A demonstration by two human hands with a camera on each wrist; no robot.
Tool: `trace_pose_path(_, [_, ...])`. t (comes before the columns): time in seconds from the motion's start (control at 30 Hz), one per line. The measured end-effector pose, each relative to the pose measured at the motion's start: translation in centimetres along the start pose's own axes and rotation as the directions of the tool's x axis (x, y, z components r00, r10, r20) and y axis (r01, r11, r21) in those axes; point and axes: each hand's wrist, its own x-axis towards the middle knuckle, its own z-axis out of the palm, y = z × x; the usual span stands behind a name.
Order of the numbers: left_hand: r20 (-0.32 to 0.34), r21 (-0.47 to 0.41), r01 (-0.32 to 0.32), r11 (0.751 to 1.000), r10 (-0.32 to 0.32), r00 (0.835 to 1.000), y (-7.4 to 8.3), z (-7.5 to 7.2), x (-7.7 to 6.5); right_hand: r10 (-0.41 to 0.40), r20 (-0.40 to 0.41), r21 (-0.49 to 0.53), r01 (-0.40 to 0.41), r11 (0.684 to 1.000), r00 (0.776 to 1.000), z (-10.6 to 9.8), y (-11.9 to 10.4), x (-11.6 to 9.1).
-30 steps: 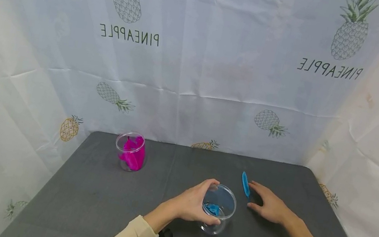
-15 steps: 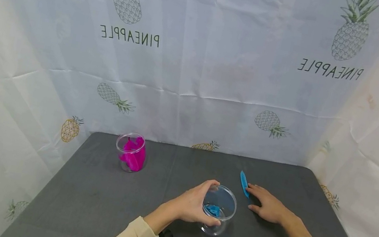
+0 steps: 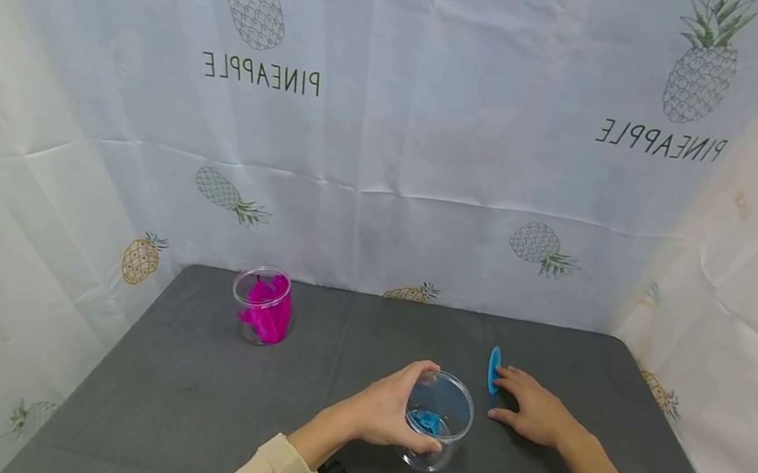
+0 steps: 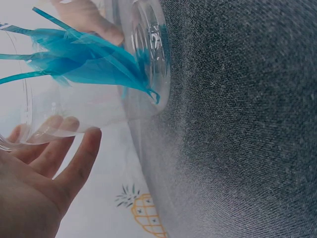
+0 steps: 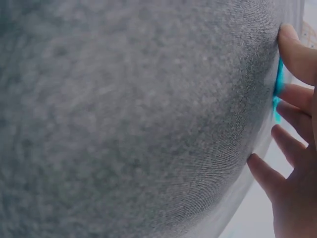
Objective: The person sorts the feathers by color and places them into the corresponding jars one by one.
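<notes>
My left hand [image 3: 382, 408] grips a clear cup [image 3: 447, 443] around its side, thumb in front and fingers behind. Inside lie several translucent blue pieces [image 4: 84, 59] with wide bodies and thin tails, crossing one another in the left wrist view. To the right, my right hand [image 3: 534, 409] is low over the table, fingers spread and palm down. Its fingertips touch a flat blue piece [image 3: 493, 370], a long oval narrowing toward me. In the right wrist view that blue piece [image 5: 279, 77] is partly hidden behind the fingers, with the thumb apart from it.
A second clear cup [image 3: 264, 284] holding bright pink pieces [image 3: 267, 318] stands at the back left of the dark grey table [image 3: 182, 405]. A pineapple-print curtain [image 3: 398, 130] hangs behind the table and along both sides.
The loose blue piece first swung its far end left, then turned back nearly upright in view as my right fingers moved on it. The left hand and its cup stayed put.
</notes>
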Motion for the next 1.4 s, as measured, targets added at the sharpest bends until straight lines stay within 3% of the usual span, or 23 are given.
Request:
trace_pose_path(0.23, [0.0,-0.005,0.001,1.0,-0.001,1.0,0.0,0.0,0.0,0.035,0.001,-0.015,-0.035,0.999,0.999,-0.2,-0.4,0.2])
trace_pose_path(0.67, [0.004,-0.013,0.005,1.0,-0.005,1.0,0.0,0.0,0.0,-0.053,-0.042,-0.095,0.049,0.994,0.998,0.0,-0.6,0.3])
trace_pose_path(1.03, [0.005,-0.019,0.001,1.0,-0.001,1.0,0.1,0.0,0.0,-0.016,-0.008,-0.08,0.016,0.997,1.0,0.1,-0.9,0.8])
trace_pose_path(1.27, [-0.002,-0.013,-0.008,1.0,0.008,1.0,0.1,0.0,0.0,-0.033,-0.106,-0.09,0.023,0.996,0.994,0.4,-1.2,0.6])
trace_pose_path(1.4, [-0.001,-0.011,-0.006,1.0,0.006,1.0,0.1,-0.1,-0.1,-0.013,-0.166,0.008,0.014,1.0,0.986,0.3,-1.6,0.4])
